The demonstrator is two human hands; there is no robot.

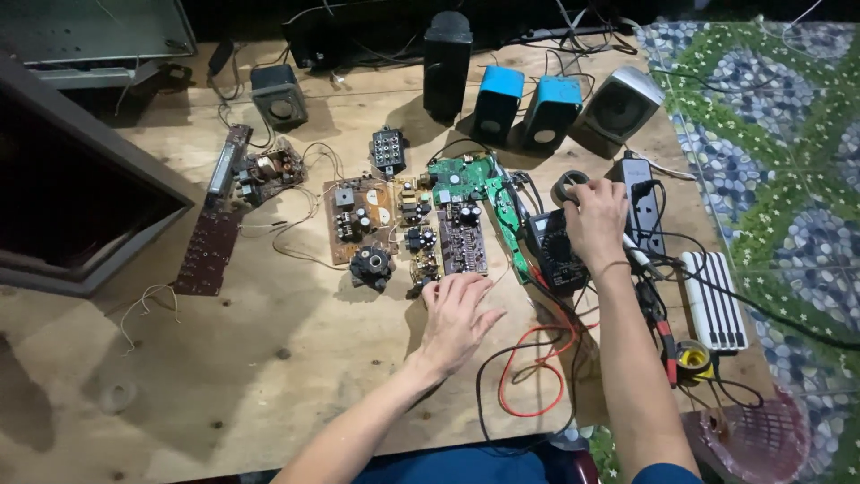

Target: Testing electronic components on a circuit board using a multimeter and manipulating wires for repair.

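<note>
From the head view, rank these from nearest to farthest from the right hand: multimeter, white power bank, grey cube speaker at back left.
1. Multimeter: under the right hand, touching.
2. White power bank: to its right, near the table edge.
3. Grey cube speaker: far back left.

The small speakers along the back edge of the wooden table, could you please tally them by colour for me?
Blue box-shaped speakers: 2
Grey cube-shaped speaker: 1
Silver speaker, tilted: 1
Tall black speaker: 1
Total: 5
</note>
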